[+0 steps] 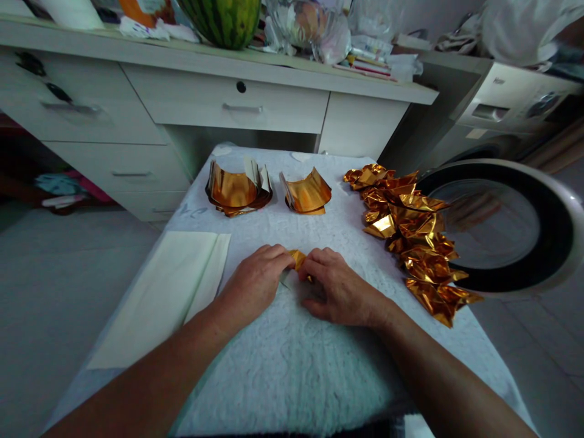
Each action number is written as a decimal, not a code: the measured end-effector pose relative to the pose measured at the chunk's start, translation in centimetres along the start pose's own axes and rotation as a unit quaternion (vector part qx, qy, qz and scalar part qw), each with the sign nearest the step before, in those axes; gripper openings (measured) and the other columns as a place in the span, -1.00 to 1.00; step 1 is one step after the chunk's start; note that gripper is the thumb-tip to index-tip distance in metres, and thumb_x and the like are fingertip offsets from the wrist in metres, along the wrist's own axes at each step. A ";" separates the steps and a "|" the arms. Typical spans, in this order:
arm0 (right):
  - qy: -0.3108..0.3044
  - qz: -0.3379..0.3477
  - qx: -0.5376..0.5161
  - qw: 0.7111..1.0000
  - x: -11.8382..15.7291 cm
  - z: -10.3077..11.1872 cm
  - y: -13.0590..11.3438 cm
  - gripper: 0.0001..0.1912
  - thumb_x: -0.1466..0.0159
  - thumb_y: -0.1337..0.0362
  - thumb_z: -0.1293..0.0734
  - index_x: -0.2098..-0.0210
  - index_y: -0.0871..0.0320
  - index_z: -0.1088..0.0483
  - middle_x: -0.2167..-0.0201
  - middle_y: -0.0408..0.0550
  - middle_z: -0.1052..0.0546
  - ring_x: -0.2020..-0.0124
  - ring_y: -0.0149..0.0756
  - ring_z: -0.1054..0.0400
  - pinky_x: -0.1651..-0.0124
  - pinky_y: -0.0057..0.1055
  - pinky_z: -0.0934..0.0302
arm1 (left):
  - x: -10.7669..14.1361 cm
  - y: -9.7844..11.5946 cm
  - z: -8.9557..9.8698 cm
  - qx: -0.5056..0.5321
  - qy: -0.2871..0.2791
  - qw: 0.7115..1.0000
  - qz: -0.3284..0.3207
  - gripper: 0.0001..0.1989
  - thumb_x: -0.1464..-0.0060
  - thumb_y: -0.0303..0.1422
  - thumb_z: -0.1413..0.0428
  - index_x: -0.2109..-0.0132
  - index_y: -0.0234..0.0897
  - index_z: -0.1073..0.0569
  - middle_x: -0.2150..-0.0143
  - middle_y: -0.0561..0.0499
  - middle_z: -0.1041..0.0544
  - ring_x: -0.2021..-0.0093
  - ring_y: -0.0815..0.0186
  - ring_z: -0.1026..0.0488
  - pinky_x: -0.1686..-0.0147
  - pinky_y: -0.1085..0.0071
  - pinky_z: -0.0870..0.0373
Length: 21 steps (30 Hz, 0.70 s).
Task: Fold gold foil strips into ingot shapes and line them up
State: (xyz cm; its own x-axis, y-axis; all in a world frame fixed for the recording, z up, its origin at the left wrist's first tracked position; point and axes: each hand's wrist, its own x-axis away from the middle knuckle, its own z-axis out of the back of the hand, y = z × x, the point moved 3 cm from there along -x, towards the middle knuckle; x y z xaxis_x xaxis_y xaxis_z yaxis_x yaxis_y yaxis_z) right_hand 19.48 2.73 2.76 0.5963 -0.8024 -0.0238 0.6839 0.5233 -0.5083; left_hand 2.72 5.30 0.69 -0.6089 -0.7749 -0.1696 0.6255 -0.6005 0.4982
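Between my two hands, near the middle of the cloth-covered table, is a small piece of gold foil paper [297,259]. My left hand [260,277] is closed on its left side, with the fingertips pinched at its edge. My right hand [335,286] has its fingers bent and pressed on the right side of the same piece, covering part of it. Beyond the hands stand two stacks of curved gold sheets, a larger one [235,188] and a smaller one [309,193]. Crumpled, folded gold foil pieces [410,231] lie in a long heap at the right.
Pale paper sheets [159,286] lie at the table's left. A white drawer cabinet [228,103] stands behind, with a watermelon [223,21] and plastic bags on top. The washing machine's open round door [497,225] reaches beside the table's right edge.
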 end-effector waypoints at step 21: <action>0.006 0.066 -0.010 0.998 0.0 0.4 -0.4 -0.88 -0.22 0.38 -0.31 0.22 0.16 -0.41 0.25 -0.03 -0.45 0.18 -0.22 -0.29 0.08 -0.29 -0.13 | 0.8 1.1 0.6 0.061 -0.033 0.997 0.031 -0.94 -0.05 -0.45 -0.17 0.28 -0.21 -0.48 0.10 -0.02 -0.37 0.01 0.15 -0.35 -0.03 0.16 -0.35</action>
State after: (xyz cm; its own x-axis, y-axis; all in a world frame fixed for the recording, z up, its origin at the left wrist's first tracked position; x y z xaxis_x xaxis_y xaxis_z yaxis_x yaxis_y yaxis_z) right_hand 19.36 2.64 3.33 0.6757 -0.7300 -0.1031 0.5904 0.6195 -0.5173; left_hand 2.62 4.17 1.60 -0.6041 -0.7928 -0.0803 0.6021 -0.5202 0.6057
